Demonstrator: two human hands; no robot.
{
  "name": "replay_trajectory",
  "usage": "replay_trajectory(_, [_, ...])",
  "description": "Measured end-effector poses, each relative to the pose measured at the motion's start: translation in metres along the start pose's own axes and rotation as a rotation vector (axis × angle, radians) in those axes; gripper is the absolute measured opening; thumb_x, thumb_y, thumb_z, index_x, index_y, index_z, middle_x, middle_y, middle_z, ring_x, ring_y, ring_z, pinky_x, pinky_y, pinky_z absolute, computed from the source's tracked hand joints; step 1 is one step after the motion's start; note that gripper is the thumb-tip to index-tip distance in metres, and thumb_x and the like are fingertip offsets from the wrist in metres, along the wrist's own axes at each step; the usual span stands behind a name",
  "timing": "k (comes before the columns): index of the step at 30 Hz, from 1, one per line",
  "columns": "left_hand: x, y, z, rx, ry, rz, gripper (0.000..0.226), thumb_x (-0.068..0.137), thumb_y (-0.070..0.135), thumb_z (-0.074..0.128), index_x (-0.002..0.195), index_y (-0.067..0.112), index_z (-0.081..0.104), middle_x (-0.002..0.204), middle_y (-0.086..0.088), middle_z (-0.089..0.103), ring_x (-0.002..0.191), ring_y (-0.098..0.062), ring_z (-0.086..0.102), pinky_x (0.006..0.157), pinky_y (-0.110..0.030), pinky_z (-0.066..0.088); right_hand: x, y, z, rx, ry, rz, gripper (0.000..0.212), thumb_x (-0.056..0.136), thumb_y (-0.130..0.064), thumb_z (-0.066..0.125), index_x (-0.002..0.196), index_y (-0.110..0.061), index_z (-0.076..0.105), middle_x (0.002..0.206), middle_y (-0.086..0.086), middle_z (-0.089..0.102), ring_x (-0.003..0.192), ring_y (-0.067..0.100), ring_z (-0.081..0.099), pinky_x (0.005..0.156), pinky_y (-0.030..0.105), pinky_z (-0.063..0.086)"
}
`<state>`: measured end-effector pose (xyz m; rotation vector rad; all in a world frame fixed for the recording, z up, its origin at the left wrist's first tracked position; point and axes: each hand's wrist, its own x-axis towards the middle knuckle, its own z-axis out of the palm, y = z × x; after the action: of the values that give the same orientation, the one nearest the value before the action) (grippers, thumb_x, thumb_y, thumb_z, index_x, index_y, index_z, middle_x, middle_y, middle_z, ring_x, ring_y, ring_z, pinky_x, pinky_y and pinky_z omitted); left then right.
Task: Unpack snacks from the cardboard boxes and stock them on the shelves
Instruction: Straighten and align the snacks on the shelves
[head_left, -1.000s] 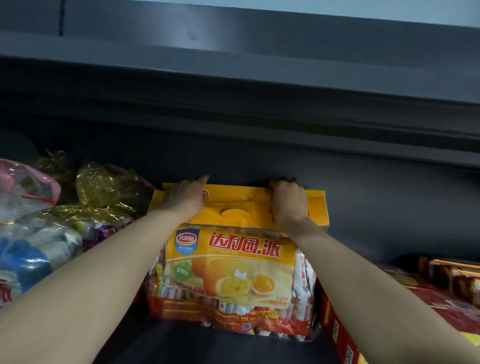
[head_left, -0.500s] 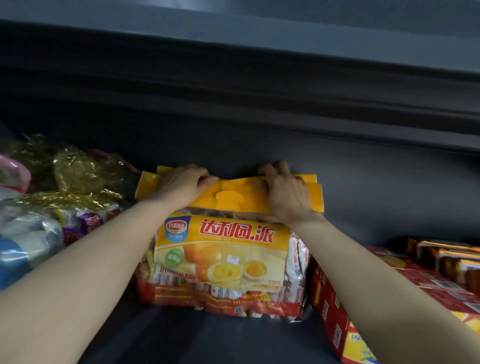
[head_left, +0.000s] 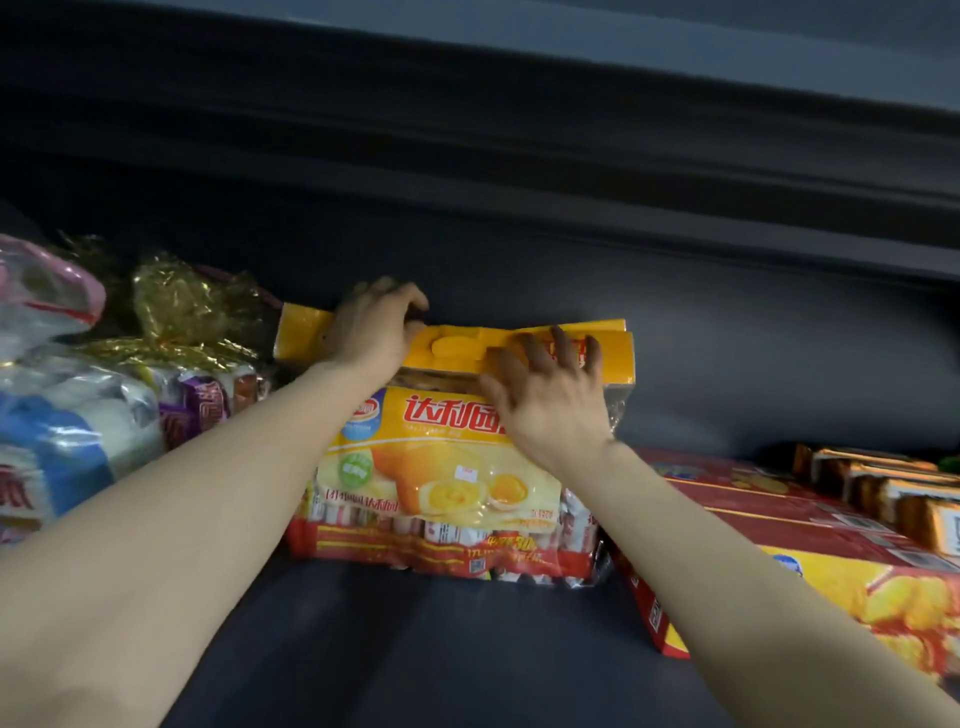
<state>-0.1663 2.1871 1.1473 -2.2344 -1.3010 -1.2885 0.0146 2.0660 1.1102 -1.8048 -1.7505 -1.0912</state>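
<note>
- One snack bag stands on the dark shelf at the centre of the frame, upright on its bottom edge, so I judge this item placed and only being squared up.
- My left grip curls over the left part of its yellow card header, fingers hooked over the back.
- My right grip lies wide and flat, fingers spread on the header's right part, pressing rather than holding.
- Bag: clear film, a yellow label with red lettering and an egg-yolk cake picture, small red-and-white wrapped pieces along the bottom.
- Gold-foil packs fill the left of the frame; red boxes lie at right.
- Cardboard boxes are out of view, so I cannot tell how much stock remains.
</note>
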Motion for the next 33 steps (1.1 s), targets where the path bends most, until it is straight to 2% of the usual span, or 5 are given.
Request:
replay_trajectory(4, [-0.052, 0.01, -0.011, 0.038, 0.17, 0.188, 0.041, 0.1, 0.032, 0.049, 0.137, 0.016, 0.056, 0.14, -0.01, 0.054, 0.13, -0.034, 0.046, 0.115, -0.045, 0.031, -0.028, 0.004, 0.009, -0.003, -0.087, 0.103, 0.072, 0.094, -0.072, 0.007, 0.147, -0.038, 0.043, 0.161, 0.007, 0.031, 0.149, 0.044, 0.02, 0.117, 0.067, 0.01])
replay_trajectory(9, [-0.105, 0.005, -0.023, 0.314, -0.163, 0.211, 0.094, 0.082, 0.08, -0.007, 0.159, 0.027, 0.007, 0.166, -0.009, -0.002, 0.152, -0.036, -0.001, 0.122, -0.053, 0.007, -0.038, 0.006, 0.017, 0.004, -0.17, 0.184, 0.082, 0.085, -0.084, -0.004, 0.153, -0.046, 0.023, 0.166, 0.005, 0.016, 0.152, 0.042, 0.008, 0.118, 0.067, 0.003])
replay_trajectory(20, [-0.058, -0.023, -0.007, 0.312, -0.502, 0.046, 0.112, 0.06, 0.098, -0.003, 0.155, 0.042, 0.011, 0.161, -0.005, 0.028, 0.14, -0.035, 0.036, 0.113, -0.05, 0.027, -0.03, 0.005, 0.016, -0.077, -0.228, 0.238, 0.09, 0.08, -0.084, -0.007, 0.144, -0.042, 0.039, 0.149, 0.003, 0.048, 0.139, 0.035, 0.037, 0.115, 0.062, 0.017])
replay_trajectory(24, [-0.054, -0.022, -0.005, 0.314, -0.49, 0.034, 0.12, 0.053, 0.101, -0.005, 0.144, 0.038, 0.039, 0.151, -0.003, 0.044, 0.135, -0.033, 0.042, 0.113, -0.052, 0.028, -0.026, 0.011, 0.017, -0.047, -0.246, 0.255, 0.099, 0.075, -0.086, -0.009, 0.141, -0.037, 0.046, 0.145, 0.004, 0.052, 0.135, 0.035, 0.042, 0.113, 0.058, 0.023])
replay_trajectory(33, [-0.092, -0.011, -0.02, 0.402, -0.274, 0.116, 0.116, 0.062, 0.091, -0.008, 0.157, 0.029, 0.017, 0.162, -0.011, 0.022, 0.149, -0.034, 0.018, 0.122, -0.049, 0.013, -0.043, -0.004, 0.008, -0.035, 0.01, 0.079, 0.087, 0.088, -0.084, 0.004, 0.151, -0.035, 0.038, 0.162, 0.014, 0.029, 0.152, 0.039, 0.013, 0.119, 0.064, 0.007])
